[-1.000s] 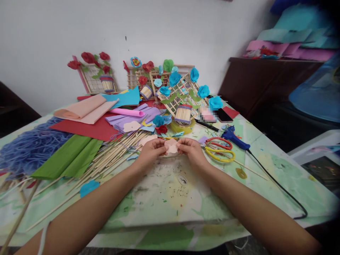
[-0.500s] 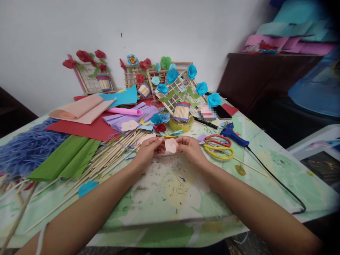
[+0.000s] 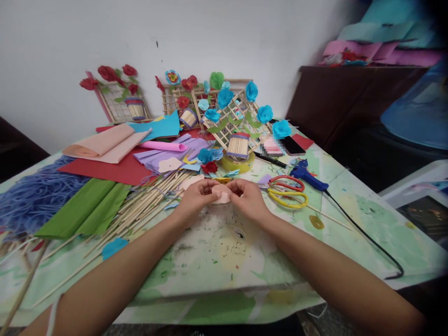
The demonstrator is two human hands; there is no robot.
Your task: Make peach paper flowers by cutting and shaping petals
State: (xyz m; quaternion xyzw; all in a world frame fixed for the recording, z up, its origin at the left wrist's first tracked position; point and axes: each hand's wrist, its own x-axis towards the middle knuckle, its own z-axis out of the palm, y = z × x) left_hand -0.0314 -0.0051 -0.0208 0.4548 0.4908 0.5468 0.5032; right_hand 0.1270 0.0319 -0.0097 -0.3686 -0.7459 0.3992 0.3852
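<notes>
A small pale pink paper piece [image 3: 221, 195] with a rounded, wavy edge is held between both hands above the table. My left hand [image 3: 198, 198] pinches its left side with thumb and fingers. On its right side, my right hand [image 3: 249, 199] grips it the same way. Another pale pink paper shape [image 3: 192, 182] lies just behind my left hand, and one more [image 3: 170, 164] rests on the purple paper [image 3: 154, 160]. Scissors [image 3: 287, 191] with red and yellow handles lie right of my right hand.
Bamboo sticks [image 3: 147, 205], green paper [image 3: 82, 207] and blue yarn [image 3: 38, 191] cover the left side. A blue glue gun [image 3: 308, 176] with a black cord lies right. Lattice frames with paper flowers [image 3: 224, 98] stand at the wall, near a phone [image 3: 293, 145].
The thumbs have moved onto the front of the pink piece, which now looks bent or tilted and is more covered by the fingers. The view has shifted slightly.
</notes>
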